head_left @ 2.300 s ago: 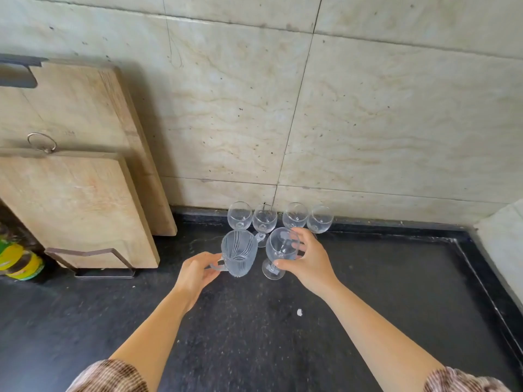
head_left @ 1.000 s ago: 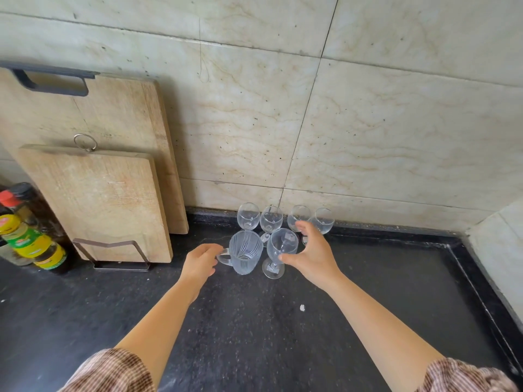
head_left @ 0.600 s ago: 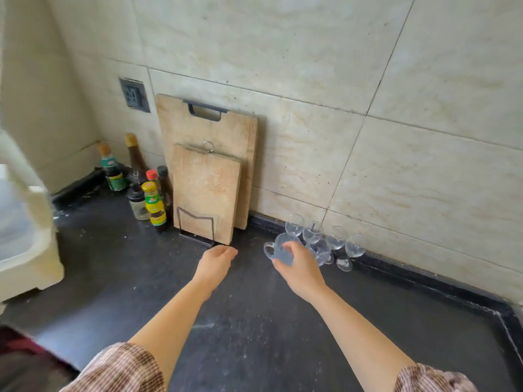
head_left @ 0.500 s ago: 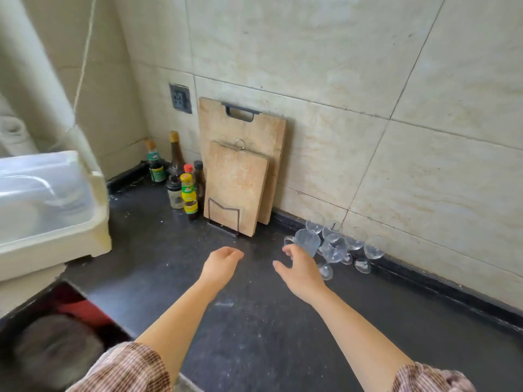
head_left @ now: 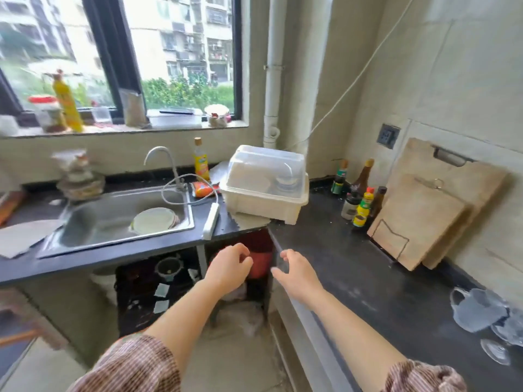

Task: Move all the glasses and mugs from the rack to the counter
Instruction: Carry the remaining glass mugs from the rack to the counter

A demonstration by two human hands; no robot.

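Observation:
A cream dish rack (head_left: pixel 264 203) with a clear closed lid stands at the counter's corner, with white dishes showing dimly inside. A frosted glass mug (head_left: pixel 478 312) and stemmed wine glasses (head_left: pixel 506 339) stand on the black counter (head_left: pixel 368 273) at the far right edge. My left hand (head_left: pixel 229 265) and my right hand (head_left: pixel 297 271) hover empty in front of me, below the rack, with fingers loosely curled and apart. Both are well away from the glasses.
Two wooden cutting boards (head_left: pixel 430 216) lean on the right wall behind several sauce bottles (head_left: pixel 360 199). A steel sink (head_left: pixel 119 219) with a plate in it lies left, beside a white power strip (head_left: pixel 211 220). Open shelves under the counter hold a red pot (head_left: pixel 261 263).
My view has swung left from the glasses to the sink and rack. Both hands let go of the mug and wine glass, left them on the counter and came away empty.

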